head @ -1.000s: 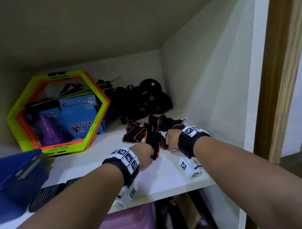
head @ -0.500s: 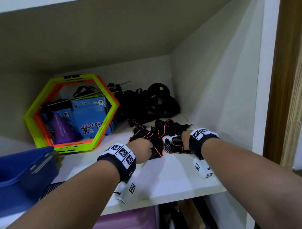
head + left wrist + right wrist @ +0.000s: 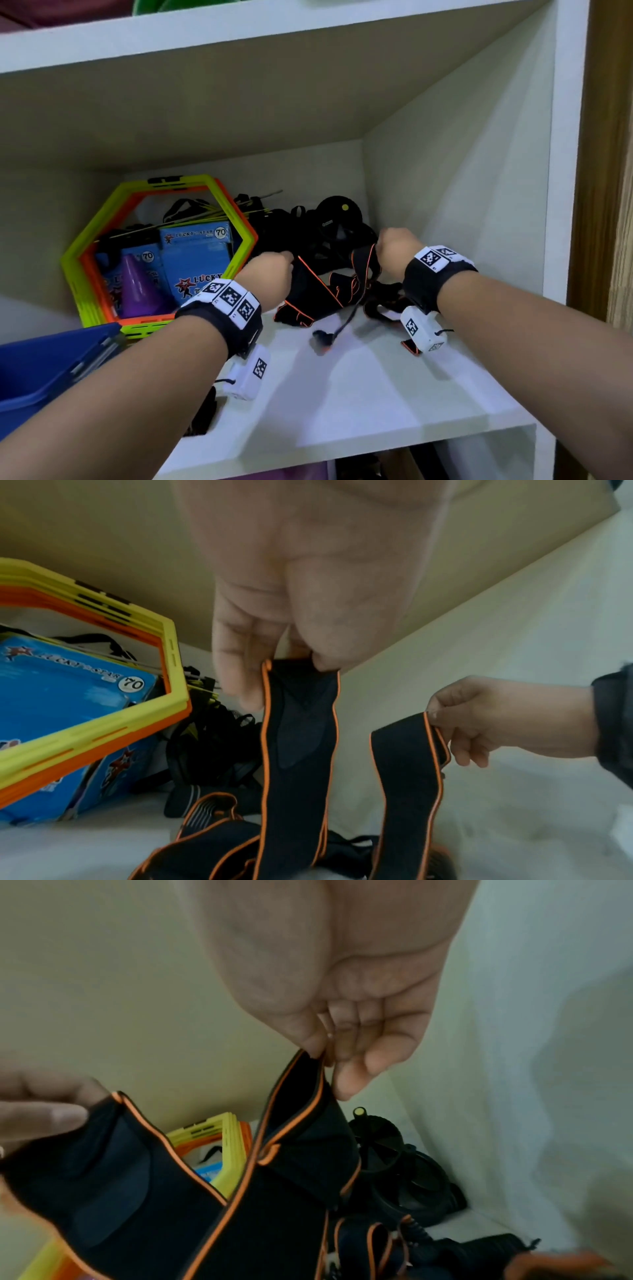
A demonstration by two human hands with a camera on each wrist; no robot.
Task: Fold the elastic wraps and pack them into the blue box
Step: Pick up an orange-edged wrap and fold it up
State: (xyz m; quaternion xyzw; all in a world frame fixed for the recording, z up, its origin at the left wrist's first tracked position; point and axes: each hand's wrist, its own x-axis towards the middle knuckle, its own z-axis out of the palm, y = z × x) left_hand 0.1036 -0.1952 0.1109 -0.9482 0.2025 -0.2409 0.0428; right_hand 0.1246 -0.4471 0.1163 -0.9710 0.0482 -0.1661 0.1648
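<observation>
Your left hand (image 3: 270, 277) pinched one end of a black elastic wrap with orange piping (image 3: 298, 750) between thumb and fingertips; your right hand (image 3: 397, 251) pinched another stretch of the same black, orange-edged fabric — whether one wrap or two, you could not tell; both ends were raised above the white shelf board (image 3: 359, 394), the rest trailing into a tangled heap on it. The blue plastic box (image 3: 44, 370) stood at the shelf's left front, beside the yellow-and-orange hexagonal rings (image 3: 85, 240) — well apart from the heap.
</observation>
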